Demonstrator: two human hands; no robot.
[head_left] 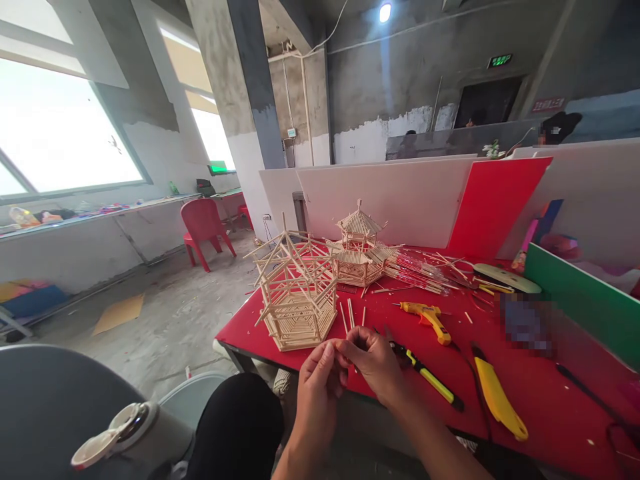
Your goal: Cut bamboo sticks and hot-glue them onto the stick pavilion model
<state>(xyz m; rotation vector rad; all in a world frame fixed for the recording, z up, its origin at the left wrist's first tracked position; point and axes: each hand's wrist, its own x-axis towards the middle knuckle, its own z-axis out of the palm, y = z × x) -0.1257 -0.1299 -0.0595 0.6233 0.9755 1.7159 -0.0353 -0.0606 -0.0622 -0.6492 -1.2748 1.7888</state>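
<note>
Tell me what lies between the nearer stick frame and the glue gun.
In the head view, loose sticks lie between the stick frame and glue gun.

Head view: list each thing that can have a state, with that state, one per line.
Left hand, fingers pinched, touching right hand
Right hand, fingers pinched; any contents unclear
Near model, roof open framework
Far model, roof covered
Glue gun, lying on its side
Yellow knife, lying flat
Cup, lid apparently open
Near chair, upright
Ceiling light, on
Exit sign, lit
</note>
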